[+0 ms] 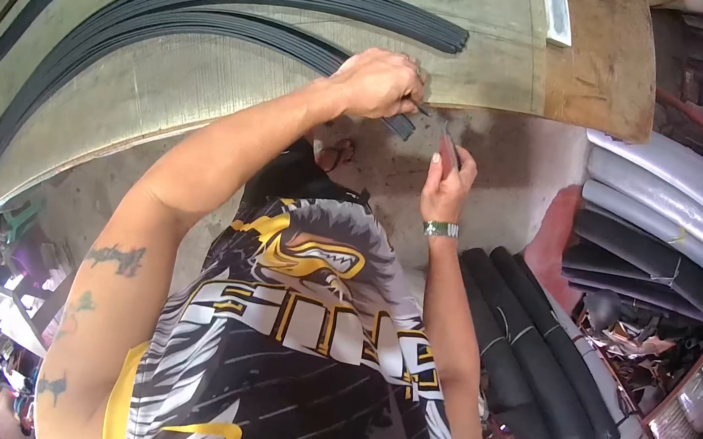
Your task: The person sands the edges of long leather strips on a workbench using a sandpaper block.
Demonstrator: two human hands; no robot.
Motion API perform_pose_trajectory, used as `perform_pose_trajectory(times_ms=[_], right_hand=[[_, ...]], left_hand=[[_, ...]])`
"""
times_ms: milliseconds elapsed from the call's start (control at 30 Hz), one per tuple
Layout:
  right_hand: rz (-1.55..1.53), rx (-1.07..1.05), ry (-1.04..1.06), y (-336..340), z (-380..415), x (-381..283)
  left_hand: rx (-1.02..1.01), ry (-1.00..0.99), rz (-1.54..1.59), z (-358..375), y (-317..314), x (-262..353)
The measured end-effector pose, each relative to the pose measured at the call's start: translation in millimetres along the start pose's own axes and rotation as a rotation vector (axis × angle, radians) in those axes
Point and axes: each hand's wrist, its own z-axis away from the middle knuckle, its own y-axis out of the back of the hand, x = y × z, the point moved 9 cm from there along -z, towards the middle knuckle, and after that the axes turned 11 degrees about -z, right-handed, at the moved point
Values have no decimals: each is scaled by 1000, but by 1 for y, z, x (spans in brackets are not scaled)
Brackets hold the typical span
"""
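My left hand (379,85) is closed around the end of a bundle of long, thin black strips (262,30), near the edge of the table. The bundle's cut ends (400,126) stick out below my fingers, past the table edge. Another thin dark tip (423,110) shows beside my fingertips. Just to the right, my right hand (448,185), wearing a wristband, grips a knife with a reddish handle (448,154). Its narrow blade points up toward the left hand, apart from the strips.
A second bundle of black strips (332,1) curves across the wooden table (496,76), with another at the far left. A metal bar (556,10) lies at the table's right. Rolls of dark material (534,352) and silver rolls (672,194) are stacked on the right.
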Motion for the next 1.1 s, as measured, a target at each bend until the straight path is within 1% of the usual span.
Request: perform_pose_trajectory(times_ms=[33, 67, 100, 133, 200, 233, 267, 300, 333, 367, 400, 433, 467, 500, 533, 567, 600, 667, 700, 733, 767, 800, 833, 867, 900, 933, 1000, 1067, 1100], right_hand=[[-91, 34, 67, 2, -17, -22], [-182, 71, 119, 7, -36, -62], [-260, 104, 145, 12, -37, -86], [-179, 103, 236, 5, -41, -95], [-165, 92, 167, -3, -30, -74], [-86, 79, 109, -5, -20, -46], [-25, 28, 35, -13, -8, -13], [-58, 25, 37, -7, -4, -10], [-86, 21, 41, 0, -6, -18], [-138, 48, 95, -1, -18, -30], [-187, 76, 135, 5, -36, -67], [-226, 98, 156, 9, -37, -88], [-166, 96, 218, 5, -40, -94], [-154, 98, 209, 4, -39, -89], [-142, 95, 202, 2, -31, -78], [-22, 69, 122, -1, -22, -48], [26, 45, 93, -9, -9, -11], [-51, 44, 94, 2, -9, -21], [-84, 63, 147, 2, -28, -45], [-109, 79, 176, 3, -42, -77], [-122, 85, 190, 5, -40, -95], [-119, 73, 195, 0, -42, -97], [-72, 74, 196, -1, -40, -90], [-26, 67, 197, -4, -30, -75], [14, 58, 145, -1, -25, -54], [64, 52, 78, -6, -12, -18], [12, 86, 66, 9, -12, -27], [-73, 97, 199, 5, -41, -77], [-104, 94, 243, 6, -37, -92]], left_hand=[[11, 3, -17, -1, 2, -4], [9, -1, -28, -1, 0, -5], [-70, 50, -34, 0, 1, -3], [-95, 50, -6, 6, -8, 5], [-90, 45, -18, -2, -3, -5], [-45, 7, -34, -3, -1, -3], [-41, 19, -29, -3, 2, -6], [-45, 26, -17, -2, 1, -5], [-47, 32, -1, -1, -1, -4], [24, -3, -25, -2, 0, -4], [4, 7, -27, -3, -1, -8], [-26, 13, -11, -2, -2, -6], [-45, 19, -4, -3, -2, -5], [-59, 28, -63, -3, 3, -1], [5, 19, -4, -2, -3, -6], [34, 1, 1, -2, 0, -4], [58, -14, 6, 0, 4, -2], [35, -11, -17, 0, -1, 0], [25, -11, -41, -1, -2, -5], [-21, 28, -37, -1, -3, -9], [-74, 66, -15, 0, -2, -6], [-109, 104, -12, -2, 0, -7], [-156, 103, -73, -3, -3, -6], [-85, 69, -10, -3, -2, -7], [-32, 36, -6, -3, 2, -6], [14, 4, 2, 0, 4, -3], [7, 6, -21, 1, -5, -3], [-32, 29, -26, -1, -9, -10], [-76, 53, 6, 0, -10, -7]])
